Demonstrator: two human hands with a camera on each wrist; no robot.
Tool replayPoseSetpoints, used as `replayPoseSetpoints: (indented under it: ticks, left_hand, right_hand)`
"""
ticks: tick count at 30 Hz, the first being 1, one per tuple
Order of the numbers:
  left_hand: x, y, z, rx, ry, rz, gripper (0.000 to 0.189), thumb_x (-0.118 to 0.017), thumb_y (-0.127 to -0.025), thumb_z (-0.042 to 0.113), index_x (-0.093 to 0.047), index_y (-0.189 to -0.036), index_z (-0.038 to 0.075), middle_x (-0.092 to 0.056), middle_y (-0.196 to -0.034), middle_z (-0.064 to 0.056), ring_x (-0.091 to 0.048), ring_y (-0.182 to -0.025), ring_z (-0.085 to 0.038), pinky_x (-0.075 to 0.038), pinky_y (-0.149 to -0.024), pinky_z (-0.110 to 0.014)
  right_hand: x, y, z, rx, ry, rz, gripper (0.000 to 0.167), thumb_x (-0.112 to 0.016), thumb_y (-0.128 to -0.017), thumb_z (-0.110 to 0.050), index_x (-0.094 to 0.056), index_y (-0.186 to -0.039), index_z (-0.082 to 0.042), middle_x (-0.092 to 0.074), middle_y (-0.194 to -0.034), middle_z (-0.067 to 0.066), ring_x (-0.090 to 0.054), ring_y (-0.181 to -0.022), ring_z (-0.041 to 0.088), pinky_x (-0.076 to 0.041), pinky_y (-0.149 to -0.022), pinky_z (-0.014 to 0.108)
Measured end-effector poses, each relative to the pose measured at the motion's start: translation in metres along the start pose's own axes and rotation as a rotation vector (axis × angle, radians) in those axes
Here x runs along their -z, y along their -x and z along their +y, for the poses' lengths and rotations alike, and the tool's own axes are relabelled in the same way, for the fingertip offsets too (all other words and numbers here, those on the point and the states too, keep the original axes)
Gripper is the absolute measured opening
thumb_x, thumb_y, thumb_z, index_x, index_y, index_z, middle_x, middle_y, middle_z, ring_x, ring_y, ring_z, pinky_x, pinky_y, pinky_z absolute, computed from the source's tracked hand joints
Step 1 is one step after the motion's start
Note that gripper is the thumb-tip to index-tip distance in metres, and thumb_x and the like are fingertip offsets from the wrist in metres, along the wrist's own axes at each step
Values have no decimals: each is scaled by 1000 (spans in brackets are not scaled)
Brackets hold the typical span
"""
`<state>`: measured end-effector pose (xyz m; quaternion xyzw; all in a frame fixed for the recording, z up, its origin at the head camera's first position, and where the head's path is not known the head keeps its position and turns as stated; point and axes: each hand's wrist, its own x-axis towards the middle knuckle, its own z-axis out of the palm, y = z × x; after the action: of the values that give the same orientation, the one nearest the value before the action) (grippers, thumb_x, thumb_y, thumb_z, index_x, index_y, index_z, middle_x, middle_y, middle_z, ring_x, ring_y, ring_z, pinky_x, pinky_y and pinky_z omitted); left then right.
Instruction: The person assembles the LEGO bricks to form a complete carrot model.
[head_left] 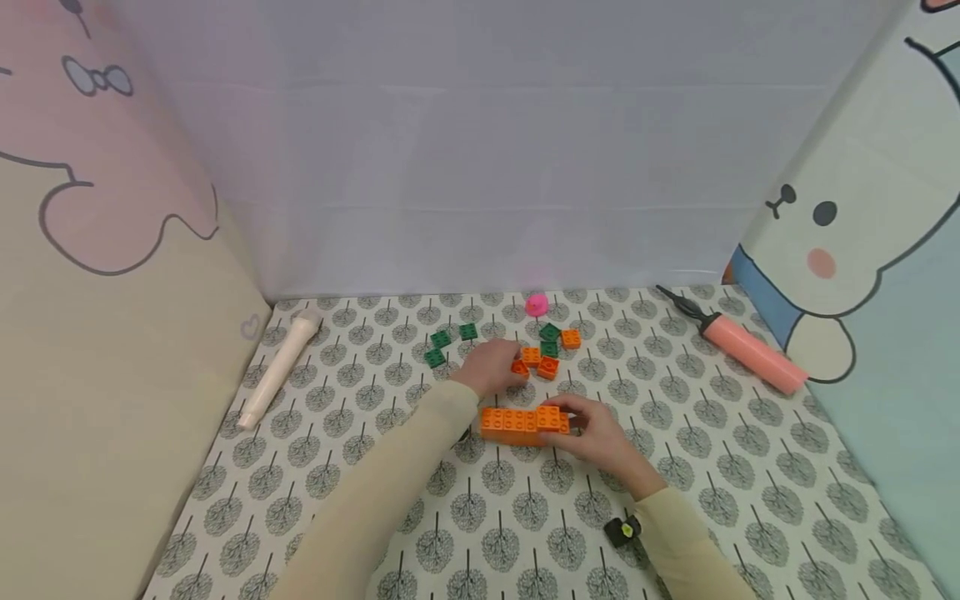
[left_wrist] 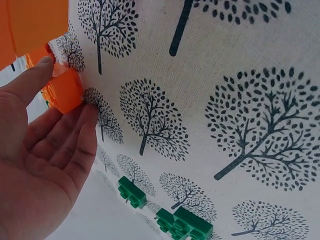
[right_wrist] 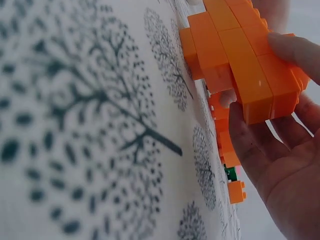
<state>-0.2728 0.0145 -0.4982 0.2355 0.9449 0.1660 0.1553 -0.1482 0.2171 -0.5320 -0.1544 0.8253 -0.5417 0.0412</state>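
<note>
A long orange structure of joined toy building bricks [head_left: 510, 425] is near the middle of the patterned cloth. My right hand [head_left: 597, 435] grips its right end; the right wrist view shows the thumb on one side of the brick structure [right_wrist: 257, 82] and fingers on the other. Beyond the structure, my left hand [head_left: 489, 367] is at a single orange brick [head_left: 521, 369]. The left wrist view shows the thumb and fingers pinching this orange brick [left_wrist: 66, 90] by the cloth. Loose orange bricks [head_left: 547, 367] lie just right of the left hand.
Several green bricks [head_left: 440, 339] lie left and right of the left hand. A pink object [head_left: 537, 305] sits at the back. A white wand-like object [head_left: 280, 367] lies left, a coral pump-like tube [head_left: 753, 352] right. Printed curtains [head_left: 480, 167] enclose the back and sides.
</note>
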Motion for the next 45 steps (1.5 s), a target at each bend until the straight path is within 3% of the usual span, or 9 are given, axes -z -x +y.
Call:
replayPoseSetpoints:
  ticks: [5,10,14,17,26,38,45]
  left_hand:
    - [-1,2,-2,-19,18,3,23,-79,-96,31,-66,-103,13,-64,-91,3,-53,-76,-15,-47,-69,-30]
    - [-4,3,-8,-40,53,30,22,-80,-95,27,-70,-110,13,-68,-103,2,-59,-88,-15,-51,-81,-31]
    - [-4,7,-14,-34,158,64,34,-80,-94,25,-70,-123,11,-70,-117,-1,-62,-104,-18,-52,-94,-35]
    - [-2,12,-18,-35,272,91,38,-79,-93,24,-68,-128,11,-69,-120,-2,-62,-108,-18,-52,-96,-36]
    - [4,34,-29,-66,578,186,36,-79,-93,21,-68,-126,12,-67,-112,2,-61,-101,-17,-54,-90,-35]
    - [0,70,-34,-129,747,238,44,-76,-94,15,-67,-137,21,-68,-114,3,-64,-101,-17,-55,-90,-35]
    - [-3,88,-33,-135,860,239,40,-77,-93,12,-67,-131,13,-69,-116,1,-67,-106,-19,-56,-93,-33]
  right_hand:
    - [3,2,5,-36,-24,23,39,-88,-86,-20,-73,-121,-12,-70,-121,4,-66,-103,18,-57,-88,32]
    - [5,3,7,-69,-29,29,42,-89,-85,-21,-73,-122,-12,-70,-121,4,-67,-102,19,-56,-89,33]
    - [8,4,7,-76,-30,28,44,-89,-85,-21,-72,-124,-10,-70,-122,6,-67,-101,21,-56,-89,35]
    - [9,3,6,-81,-37,29,45,-90,-84,-20,-72,-124,-10,-70,-123,5,-67,-103,22,-55,-91,35]
    - [13,1,7,-73,-42,42,45,-88,-85,-20,-71,-125,-9,-70,-125,9,-67,-108,24,-54,-96,37]
    - [12,-3,10,-72,-35,28,44,-88,-85,-17,-71,-125,-7,-68,-128,12,-68,-108,25,-55,-94,33]
    - [13,-2,5,-72,-33,12,45,-88,-85,-16,-71,-125,-6,-68,-128,12,-68,-108,26,-56,-94,31]
